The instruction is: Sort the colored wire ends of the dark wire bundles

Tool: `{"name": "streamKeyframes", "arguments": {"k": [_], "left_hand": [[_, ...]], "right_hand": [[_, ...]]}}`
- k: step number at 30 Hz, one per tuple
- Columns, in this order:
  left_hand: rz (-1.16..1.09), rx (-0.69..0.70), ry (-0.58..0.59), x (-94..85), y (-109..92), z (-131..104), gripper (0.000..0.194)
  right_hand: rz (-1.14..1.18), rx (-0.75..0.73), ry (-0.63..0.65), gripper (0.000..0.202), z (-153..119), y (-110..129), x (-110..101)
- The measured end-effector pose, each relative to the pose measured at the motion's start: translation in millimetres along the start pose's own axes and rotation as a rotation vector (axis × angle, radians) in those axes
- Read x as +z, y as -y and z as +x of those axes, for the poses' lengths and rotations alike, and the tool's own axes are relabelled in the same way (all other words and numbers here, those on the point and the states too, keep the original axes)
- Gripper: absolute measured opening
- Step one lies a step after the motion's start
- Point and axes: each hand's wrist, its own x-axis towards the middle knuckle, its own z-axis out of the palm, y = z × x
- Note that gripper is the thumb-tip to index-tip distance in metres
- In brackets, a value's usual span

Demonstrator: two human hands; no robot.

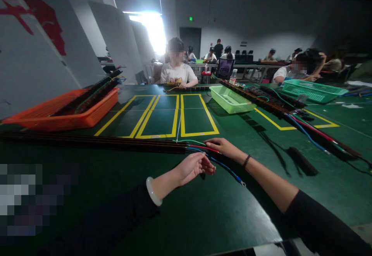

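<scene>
A long dark wire bundle (pixel 116 142) lies across the green table, with green, red and blue wires coming out of its right end. My right hand (pixel 223 147), with a dark beaded bracelet at the wrist, has its fingertips closed at the end of the green wire (pixel 192 142). Just below it runs the red wire (pixel 205 147). My left hand (pixel 196 168) is beside the blue wire (pixel 229 169), palm turned right, fingers loosely bent and apart with nothing seen in them. A metal ring terminal (pixel 243 184) tips the blue wire.
An orange basket (pixel 99 110) holding dark bundles stands at left. Yellow tape rectangles (pixel 158 136) mark the table. A light green basket (pixel 232 106) and another wire bundle (pixel 279 110) are at right, with a teal basket (pixel 314 93) beyond. A person (pixel 177 71) sits opposite.
</scene>
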Motion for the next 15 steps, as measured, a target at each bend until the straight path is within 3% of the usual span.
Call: {"name": "streamKeyframes", "arguments": {"k": [5,9,15], "left_hand": [[0.025,0.005,-0.005,1.3,-1,-1,0.028],[0.030,0.006,0.006,1.0,-1,-1,0.028],[0.035,-0.013,0.007,2.4,-2,0,0.032]], "right_hand": [[0.081,0.041,0.111,0.047,8,6,8],[0.095,0.083,0.127,0.047,9,5,10],[0.186,-0.007,0.143,0.038,12,6,18]]}}
